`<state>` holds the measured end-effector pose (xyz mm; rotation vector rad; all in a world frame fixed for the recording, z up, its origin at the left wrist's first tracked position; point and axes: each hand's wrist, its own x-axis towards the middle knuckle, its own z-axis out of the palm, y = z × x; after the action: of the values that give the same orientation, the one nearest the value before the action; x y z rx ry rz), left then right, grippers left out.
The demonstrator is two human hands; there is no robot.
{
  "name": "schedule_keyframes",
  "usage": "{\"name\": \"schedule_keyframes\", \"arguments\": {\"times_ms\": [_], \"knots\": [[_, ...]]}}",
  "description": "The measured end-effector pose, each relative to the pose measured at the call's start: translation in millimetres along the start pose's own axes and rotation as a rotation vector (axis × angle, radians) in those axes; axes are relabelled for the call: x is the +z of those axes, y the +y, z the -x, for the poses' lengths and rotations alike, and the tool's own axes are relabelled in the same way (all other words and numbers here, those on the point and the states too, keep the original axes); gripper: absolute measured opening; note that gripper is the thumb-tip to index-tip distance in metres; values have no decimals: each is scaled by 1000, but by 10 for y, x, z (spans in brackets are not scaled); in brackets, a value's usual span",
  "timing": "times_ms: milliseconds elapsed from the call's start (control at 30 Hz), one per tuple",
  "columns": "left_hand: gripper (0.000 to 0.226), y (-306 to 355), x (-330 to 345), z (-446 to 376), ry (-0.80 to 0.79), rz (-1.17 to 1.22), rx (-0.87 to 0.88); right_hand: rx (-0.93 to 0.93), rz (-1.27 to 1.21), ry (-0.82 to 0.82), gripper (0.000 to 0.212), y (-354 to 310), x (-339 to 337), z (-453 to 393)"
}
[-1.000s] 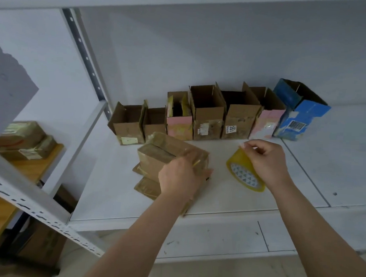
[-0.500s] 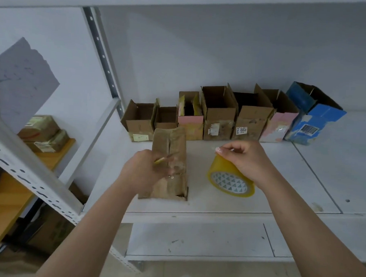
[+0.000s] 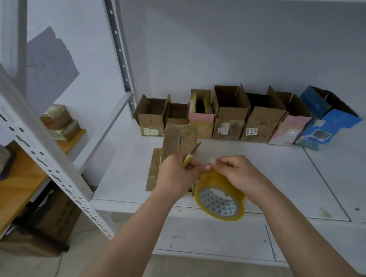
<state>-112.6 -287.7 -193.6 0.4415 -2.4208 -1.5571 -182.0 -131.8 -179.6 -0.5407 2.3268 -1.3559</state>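
Our left fingers [image 3: 190,166] grip the knife [image 3: 192,152], right fingers [image 3: 216,161] pinch the tape roll [image 3: 219,201] end; we pull it taut before cutting.

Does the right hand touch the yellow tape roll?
Touching. The head view shows the right hand resting on the yellow tape roll, fingers pinching its loose end.

Soft, even, slightly bluish light, nothing blown out. The row of boxes [image 3: 230,113] throws faint, fuzzy shadows up the back wall [image 3: 246,46]. The wide-angle lens bends the steel upright [image 3: 39,152] at the left edge. The knife [image 3: 193,152] looks a bit smeary, and the tape roll [image 3: 219,195] has a mild sheen.
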Motion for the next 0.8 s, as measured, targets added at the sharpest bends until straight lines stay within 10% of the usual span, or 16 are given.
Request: {"name": "schedule_keyframes", "arguments": {"times_ms": [267,500,800], "knots": [[32,-209,-378,94,285,-62,5,63,-229,-138,65,19,-178,-50],[37,-408,-675,60,425,-85,-53,-16,400,53,41,-37,-190,-284],[40,-456,-667,-146,420,-237,-109,4,659,112,80,-151,-66,-500]]}}
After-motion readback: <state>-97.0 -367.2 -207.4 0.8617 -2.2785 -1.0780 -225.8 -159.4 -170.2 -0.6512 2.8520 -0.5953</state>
